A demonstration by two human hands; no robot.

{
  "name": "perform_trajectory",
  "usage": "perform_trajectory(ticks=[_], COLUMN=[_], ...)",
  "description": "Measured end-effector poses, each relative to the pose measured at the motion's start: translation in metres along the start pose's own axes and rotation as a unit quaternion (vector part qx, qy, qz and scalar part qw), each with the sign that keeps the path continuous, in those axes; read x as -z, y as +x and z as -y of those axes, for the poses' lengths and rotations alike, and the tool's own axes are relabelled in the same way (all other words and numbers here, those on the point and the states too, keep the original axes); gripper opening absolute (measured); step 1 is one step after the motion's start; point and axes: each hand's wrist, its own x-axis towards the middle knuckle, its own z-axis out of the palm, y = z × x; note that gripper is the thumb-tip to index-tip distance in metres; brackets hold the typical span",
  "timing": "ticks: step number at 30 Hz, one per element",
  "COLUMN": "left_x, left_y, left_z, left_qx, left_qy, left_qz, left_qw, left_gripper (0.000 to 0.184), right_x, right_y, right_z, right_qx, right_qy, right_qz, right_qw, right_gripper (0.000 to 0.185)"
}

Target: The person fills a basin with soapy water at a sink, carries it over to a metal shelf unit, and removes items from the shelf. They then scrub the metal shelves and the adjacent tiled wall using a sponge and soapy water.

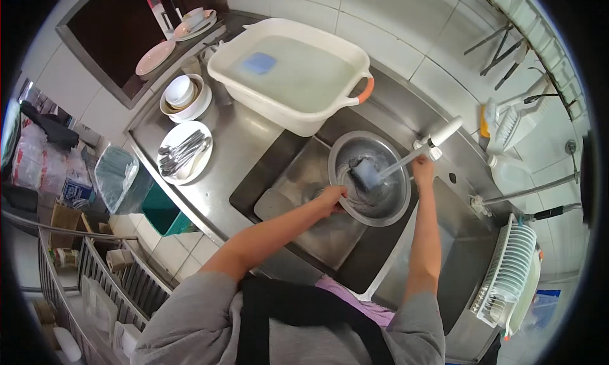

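Note:
A round metal bowl sits over the sink divider. My left hand grips its near-left rim, the thumb over the edge. From a tap with a white spout, a stream of water runs into the bowl. Inside the bowl, a pale blue-grey item shows blurred under the stream; its kind I cannot make out. My right hand is raised at the base of the tap, its fingers closed around the tap handle just past the bowl's right side.
A large white basin of cloudy water holds a blue sponge. Left of it are stacked bowls and a plate of cutlery. A dish rack stands right; a green bin is below the counter.

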Motion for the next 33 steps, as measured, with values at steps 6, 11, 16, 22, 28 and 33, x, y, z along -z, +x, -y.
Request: perform_trajectory(ticks=[6,11,16,22,28,33], left_x=[0.001,0.009,0.014,0.022,0.028,0.031], left_y=[-0.002,-0.003,-0.009,-0.015,0.009,-0.010], left_z=[0.001,-0.002,-0.001,-0.023,-0.058,-0.074], left_qx=[0.001,0.000,-0.003,0.018,0.002,0.000], left_qy=[0.010,0.006,0.016,0.030,0.067,0.088], left_qz=[0.021,0.055,0.062,0.134,0.097,0.106], left_qw=[1.000,0.998,0.998,0.990,0.993,0.991], left_gripper=[0.013,0.014,0.016,0.011,0.008,0.007], right_x=[-0.045,-0.045,-0.020,0.012,-0.015,-0.177], right_y=[-0.038,-0.037,-0.052,-0.073,-0.172,-0.226], right_z=[-0.003,-0.003,0.006,0.061,0.163,0.037], right_qx=[-0.113,-0.060,0.102,0.014,-0.018,-0.090], right_qy=[0.255,0.051,-0.131,-0.050,0.027,-0.073], right_qz=[0.192,0.196,0.057,0.180,0.716,0.692], right_qw=[0.941,0.977,0.984,0.982,0.697,0.713], right_gripper=[0.023,0.020,0.017,0.019,0.030,0.024])
